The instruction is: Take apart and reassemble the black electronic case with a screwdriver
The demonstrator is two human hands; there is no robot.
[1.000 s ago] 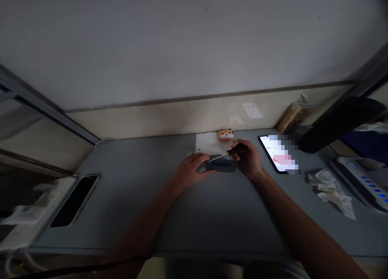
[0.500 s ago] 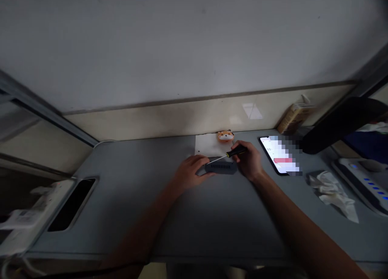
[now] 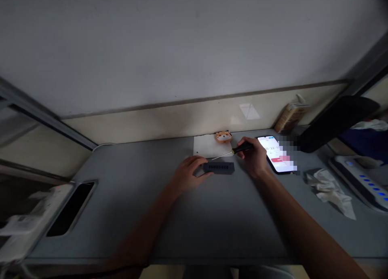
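Thumb and fingers of my left hand [image 3: 189, 174] grip the left end of a dark grey slotted box [image 3: 219, 167], long and narrow, at the desk's middle. A row of slots runs along the face turned up to me. My right hand [image 3: 254, 155] is closed around the black handle of a screwdriver [image 3: 241, 148]. Its thin shaft points left and down, with the tip near the box's upper left edge. I cannot tell whether the tip touches the box. A sheet of white paper [image 3: 206, 144] lies just behind, with an orange animal-faced case [image 3: 223, 136] on it.
To the right lie a lit phone [image 3: 273, 153], crumpled tissue [image 3: 330, 190] and a power strip [image 3: 360, 182]. A drink carton [image 3: 291, 117] and a black cylinder [image 3: 336, 121] stand behind them. Another phone [image 3: 72, 208] rests at the desk's left edge, below a wall.
My right hand has shifted slightly right, drawing the screwdriver's tip away from the box's left end. My left hand keeps its grip on the box. The camera view has shifted a little.
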